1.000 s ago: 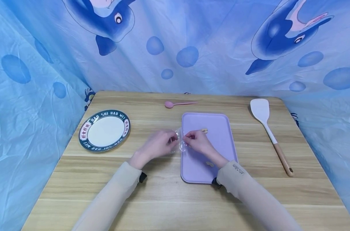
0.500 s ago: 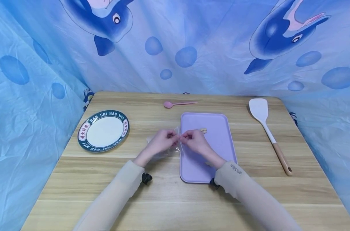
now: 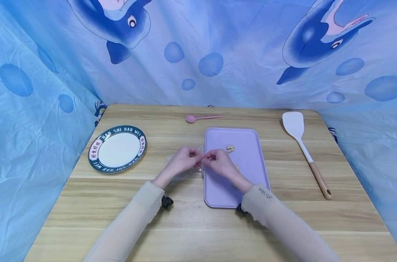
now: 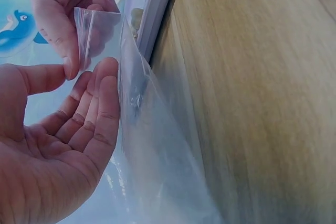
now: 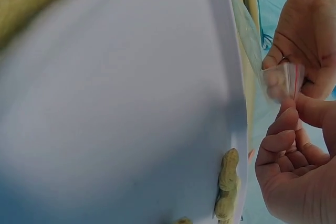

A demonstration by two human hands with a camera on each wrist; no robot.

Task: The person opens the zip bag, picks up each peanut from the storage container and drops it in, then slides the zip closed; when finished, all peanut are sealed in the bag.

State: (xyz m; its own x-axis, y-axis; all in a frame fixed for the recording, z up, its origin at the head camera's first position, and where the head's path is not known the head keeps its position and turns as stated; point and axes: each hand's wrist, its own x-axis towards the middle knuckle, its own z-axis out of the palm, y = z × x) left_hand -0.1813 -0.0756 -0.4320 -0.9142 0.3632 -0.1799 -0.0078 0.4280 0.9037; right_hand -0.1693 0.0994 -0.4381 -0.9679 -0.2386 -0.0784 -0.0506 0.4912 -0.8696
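left hand (image 3: 184, 160): is sitting closer to the right hand than a second ago, its fingertips meeting the other's.
right hand (image 3: 219, 163): is dipping slightly toward the person, compared with half a second ago.
clear zip bag (image 4: 152, 156): is showing less of its upper corner above the fingers than half a second ago.
far peanuts (image 3: 230, 147): are showing more fully.
middle peanut (image 3: 237, 167): is peeking out beside the right hand, having been hidden.

Thin, glossy clear plastic is seen in the bag (image 4: 163, 150), smooth matt plastic in the tray (image 3: 242, 138), wood grain across the table (image 3: 191, 233).
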